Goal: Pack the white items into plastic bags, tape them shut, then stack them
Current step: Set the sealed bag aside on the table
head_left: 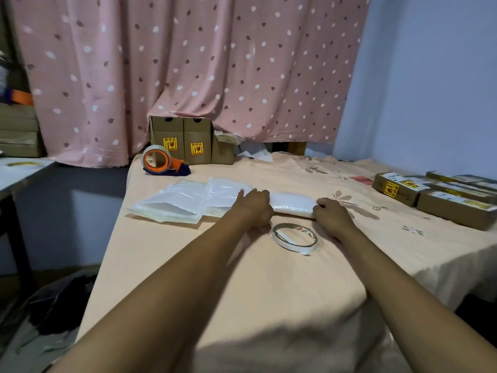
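Note:
A white padded item (291,202) lies on the peach cloth of the table (269,286). My left hand (254,207) grips its left end with curled fingers. My right hand (332,214) pinches its right end. Left of them lies a pile of packed clear plastic bags (183,201), overlapping one another. A thin roll of white tape (294,238) lies flat just in front of the item, between my wrists.
An orange tape dispenser (164,160) stands at the table's back left, in front of upright cardboard boxes (191,140). Flat brown boxes (441,196) lie along the right edge. A pink dotted curtain (188,63) hangs behind. Another table (21,170) stands left.

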